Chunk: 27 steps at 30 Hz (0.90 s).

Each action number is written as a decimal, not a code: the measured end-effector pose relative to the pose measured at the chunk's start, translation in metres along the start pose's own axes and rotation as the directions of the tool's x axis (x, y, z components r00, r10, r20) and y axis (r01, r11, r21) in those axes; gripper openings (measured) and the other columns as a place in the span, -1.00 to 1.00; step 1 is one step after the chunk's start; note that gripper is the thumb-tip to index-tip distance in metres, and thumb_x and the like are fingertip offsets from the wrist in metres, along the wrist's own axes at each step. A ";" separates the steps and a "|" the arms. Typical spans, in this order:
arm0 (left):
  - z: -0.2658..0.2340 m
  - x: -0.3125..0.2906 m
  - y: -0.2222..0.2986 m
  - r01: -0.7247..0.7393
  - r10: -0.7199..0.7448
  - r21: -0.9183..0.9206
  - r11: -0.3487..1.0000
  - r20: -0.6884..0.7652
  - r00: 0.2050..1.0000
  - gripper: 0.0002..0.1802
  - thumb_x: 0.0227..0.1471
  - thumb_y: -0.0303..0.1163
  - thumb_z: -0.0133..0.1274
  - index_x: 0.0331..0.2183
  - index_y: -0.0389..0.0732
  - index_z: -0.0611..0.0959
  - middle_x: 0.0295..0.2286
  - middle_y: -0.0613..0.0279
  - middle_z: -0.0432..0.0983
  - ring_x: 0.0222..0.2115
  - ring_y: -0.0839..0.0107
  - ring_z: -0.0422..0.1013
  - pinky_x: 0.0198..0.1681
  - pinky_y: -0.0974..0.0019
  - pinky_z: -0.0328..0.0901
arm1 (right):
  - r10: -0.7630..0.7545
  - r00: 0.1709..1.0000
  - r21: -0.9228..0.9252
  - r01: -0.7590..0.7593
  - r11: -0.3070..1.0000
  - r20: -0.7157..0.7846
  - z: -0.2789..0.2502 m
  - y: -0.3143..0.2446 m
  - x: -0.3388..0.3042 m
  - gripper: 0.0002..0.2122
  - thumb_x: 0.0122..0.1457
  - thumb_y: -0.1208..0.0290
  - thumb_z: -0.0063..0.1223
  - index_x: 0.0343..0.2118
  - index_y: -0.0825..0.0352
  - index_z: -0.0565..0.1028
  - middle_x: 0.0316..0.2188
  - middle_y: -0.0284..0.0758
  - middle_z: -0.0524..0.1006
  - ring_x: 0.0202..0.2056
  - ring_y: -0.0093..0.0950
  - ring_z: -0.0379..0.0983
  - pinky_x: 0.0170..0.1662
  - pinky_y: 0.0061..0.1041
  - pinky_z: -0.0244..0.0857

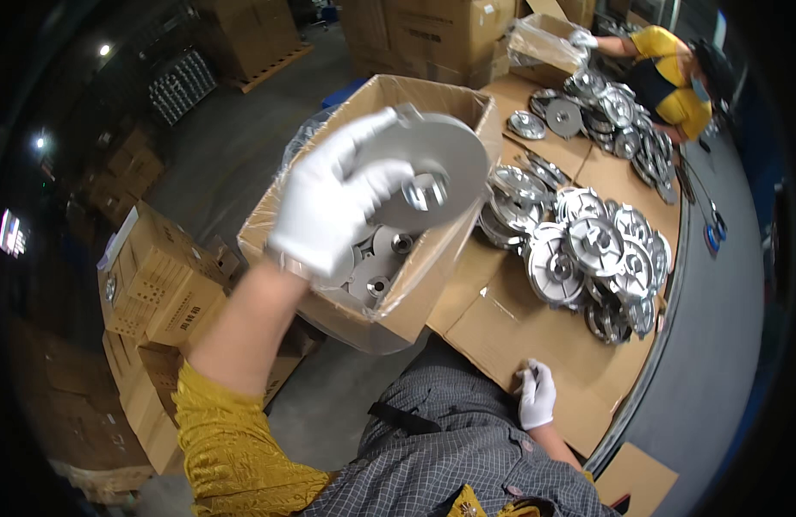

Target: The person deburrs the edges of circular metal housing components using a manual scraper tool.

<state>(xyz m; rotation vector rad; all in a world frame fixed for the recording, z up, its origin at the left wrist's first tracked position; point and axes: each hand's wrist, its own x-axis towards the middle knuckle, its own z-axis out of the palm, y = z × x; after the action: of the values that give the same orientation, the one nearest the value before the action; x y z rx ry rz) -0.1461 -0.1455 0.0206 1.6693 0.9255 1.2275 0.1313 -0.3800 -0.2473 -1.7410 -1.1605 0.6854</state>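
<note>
In my white-gloved left hand is a round grey metal disc cover with a shiny hub at its centre. The fingers grip its rim and the thumb lies near the hub. I hold it tilted above an open cardboard box lined with clear plastic. Inside that box lie several similar metal discs, partly hidden by my hand. My right hand, also gloved, is low at the near edge of the cardboard-covered table. Its fingers are curled; whatever is between them cannot be made out.
A heap of shiny metal discs covers the table's right part, with another pile farther back. A co-worker in yellow reaches into another plastic-lined box. Stacked cartons stand at left. A grey surface runs along the right.
</note>
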 end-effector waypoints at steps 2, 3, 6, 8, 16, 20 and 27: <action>-0.031 0.030 -0.019 0.087 -0.087 -0.010 0.996 -0.068 0.994 -0.49 0.02 -0.48 0.17 0.04 -0.31 0.47 -0.10 0.16 0.52 -0.14 0.46 0.45 -0.05 0.43 0.34 | -0.114 0.993 -0.089 0.113 0.990 -0.013 0.005 0.016 0.001 -0.82 0.20 0.57 -0.01 -0.15 0.46 0.41 -0.37 -0.19 0.54 -0.36 -0.47 0.51 -0.27 -0.55 0.39; -0.043 0.043 -0.037 0.151 -0.152 -0.012 0.988 -0.079 0.985 -0.50 0.03 -0.49 0.16 0.04 -0.30 0.48 -0.11 0.17 0.53 -0.15 0.46 0.45 -0.05 0.43 0.34 | -0.204 0.979 -0.158 0.198 0.967 -0.021 0.005 0.022 0.002 -0.81 0.19 0.56 0.01 -0.15 0.47 0.42 -0.37 -0.17 0.55 -0.33 -0.43 0.52 -0.22 -0.51 0.39; -0.064 0.066 -0.083 0.320 -0.337 0.253 0.913 0.026 0.941 -0.49 -0.06 -0.38 0.26 -0.02 -0.25 0.56 -0.13 0.21 0.54 -0.15 0.48 0.44 -0.05 0.41 0.34 | -0.169 0.985 -0.144 0.164 0.976 -0.026 0.008 0.026 -0.001 -0.80 0.17 0.56 0.03 -0.14 0.46 0.42 -0.36 -0.16 0.55 -0.33 -0.39 0.53 -0.19 -0.49 0.38; -0.065 0.071 -0.128 0.401 -0.441 0.271 0.875 0.105 0.891 -0.49 -0.10 -0.34 0.30 -0.05 -0.20 0.60 -0.16 0.24 0.56 -0.17 0.48 0.45 -0.07 0.39 0.35 | -0.208 0.977 -0.157 0.199 0.967 -0.043 0.010 0.028 0.000 -0.79 0.16 0.56 0.04 -0.13 0.45 0.42 -0.39 -0.17 0.54 -0.37 -0.38 0.52 -0.24 -0.50 0.38; -0.041 0.065 -0.201 0.505 -0.664 0.438 0.744 0.401 0.631 -0.52 0.01 -0.17 0.16 0.01 -0.01 0.56 -0.24 0.26 0.57 -0.48 0.47 0.50 -0.57 0.35 0.42 | -0.325 0.945 -0.357 0.289 0.888 -0.043 0.013 0.029 -0.001 -0.75 0.12 0.54 0.05 -0.12 0.40 0.43 -0.54 -0.29 0.45 -0.57 -0.44 0.34 -0.43 -0.52 0.29; -0.036 0.063 -0.208 0.573 -0.755 0.496 0.652 0.364 0.545 -0.44 0.00 -0.19 0.17 0.07 0.02 0.50 -0.23 0.24 0.57 -0.52 0.45 0.49 -0.60 0.39 0.41 | -0.344 0.938 -0.384 0.305 0.871 -0.034 0.014 0.026 0.002 -0.76 0.10 0.58 0.03 -0.13 0.39 0.43 -0.55 -0.29 0.44 -0.59 -0.43 0.34 -0.45 -0.51 0.28; -0.026 0.065 -0.233 0.167 -0.645 0.780 0.603 0.353 0.677 -0.41 -0.11 -0.09 0.23 0.02 0.07 0.56 -0.21 0.19 0.59 -0.32 0.31 0.53 -0.23 0.25 0.42 | -0.345 0.938 -0.385 0.307 0.870 -0.032 0.015 0.023 0.004 -0.76 0.09 0.60 0.02 -0.14 0.38 0.43 -0.53 -0.26 0.45 -0.58 -0.40 0.36 -0.45 -0.48 0.29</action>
<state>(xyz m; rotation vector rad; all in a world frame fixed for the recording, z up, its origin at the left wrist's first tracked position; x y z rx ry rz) -0.1736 0.0049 -0.1692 2.0349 1.3501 -0.1147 0.1306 -0.3746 -0.2747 -1.7973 -1.5452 0.1708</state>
